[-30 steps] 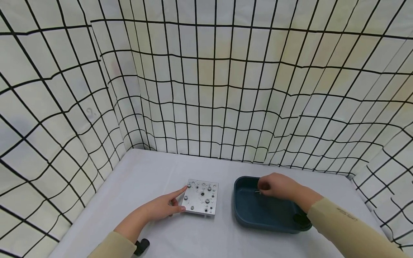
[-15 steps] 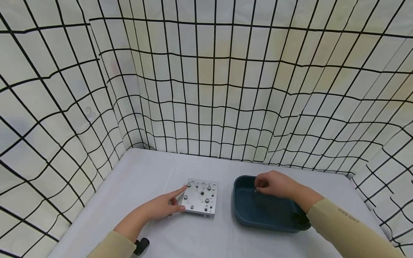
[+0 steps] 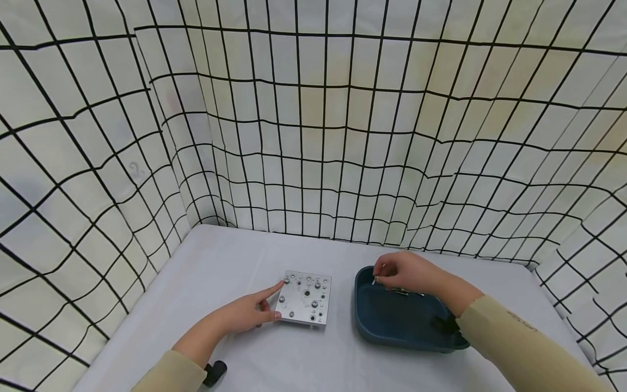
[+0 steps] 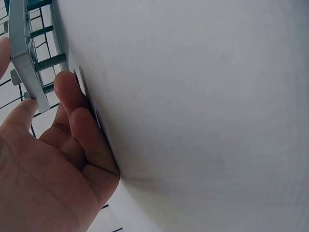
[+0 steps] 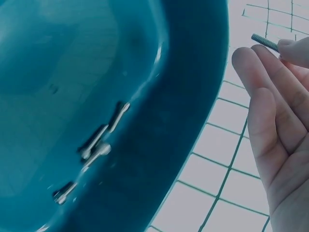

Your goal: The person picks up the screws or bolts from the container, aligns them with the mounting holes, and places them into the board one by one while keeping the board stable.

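Observation:
In the head view, my left hand (image 3: pixel 245 314) holds the left side of a square silver metal plate (image 3: pixel 299 299), index finger at the far corner and thumb at the near one. Several bolt heads and holes dot its top. Threaded shanks (image 4: pixel 50 62) stick out below the plate in the left wrist view; my other fingers curl beside them. My right hand (image 3: pixel 411 272), over the far left part of a dark blue tray (image 3: pixel 360 316), pinches a small bolt (image 5: pixel 264 42) between thumb and fingers, its threaded end showing. Several loose bolts (image 5: pixel 96 155) lie in the tray.
A white-covered table (image 3: pixel 235 250) carries the plate and tray. White walls with black netting (image 3: pixel 323 163) enclose the back and sides. A black cylindrical object (image 3: pixel 214 374) is by my left sleeve. Something dark (image 3: pixel 444 325) shows at the tray's right end.
My right hand has moved left and slightly away from me above the tray, with the bolt in its fingers. My left hand and the plate have stayed put.

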`<state>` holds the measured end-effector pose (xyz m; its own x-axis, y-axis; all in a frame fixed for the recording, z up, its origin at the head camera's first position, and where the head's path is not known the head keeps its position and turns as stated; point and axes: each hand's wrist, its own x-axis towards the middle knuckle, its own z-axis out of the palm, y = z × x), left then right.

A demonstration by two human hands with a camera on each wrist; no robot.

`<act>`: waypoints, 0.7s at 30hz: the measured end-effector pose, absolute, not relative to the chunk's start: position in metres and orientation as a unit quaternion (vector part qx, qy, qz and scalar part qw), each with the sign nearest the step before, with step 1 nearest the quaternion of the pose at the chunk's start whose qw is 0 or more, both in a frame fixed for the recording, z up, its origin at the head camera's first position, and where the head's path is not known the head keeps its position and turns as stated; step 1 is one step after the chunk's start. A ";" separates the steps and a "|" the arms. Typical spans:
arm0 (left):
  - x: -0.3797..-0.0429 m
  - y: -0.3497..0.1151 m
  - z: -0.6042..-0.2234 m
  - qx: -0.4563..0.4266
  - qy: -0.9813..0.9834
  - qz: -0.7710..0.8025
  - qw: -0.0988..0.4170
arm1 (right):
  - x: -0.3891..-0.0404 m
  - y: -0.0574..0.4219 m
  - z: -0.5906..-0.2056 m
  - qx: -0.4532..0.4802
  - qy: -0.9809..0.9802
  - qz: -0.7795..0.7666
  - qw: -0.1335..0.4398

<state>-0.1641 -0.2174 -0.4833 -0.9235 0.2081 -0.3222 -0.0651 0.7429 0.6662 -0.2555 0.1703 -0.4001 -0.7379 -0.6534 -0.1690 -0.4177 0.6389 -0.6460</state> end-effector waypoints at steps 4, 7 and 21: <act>-0.164 -0.218 -0.482 0.043 0.911 0.363 0.193 | -0.254 0.159 -0.397 -0.309 0.878 -0.306 0.200; -0.164 -0.218 -0.482 0.045 0.910 0.363 0.193 | -0.253 0.149 -0.397 -0.320 0.873 -0.308 0.202; -0.165 -0.217 -0.482 0.042 0.913 0.357 0.196 | -0.234 0.090 -0.401 -0.359 0.855 -0.296 0.229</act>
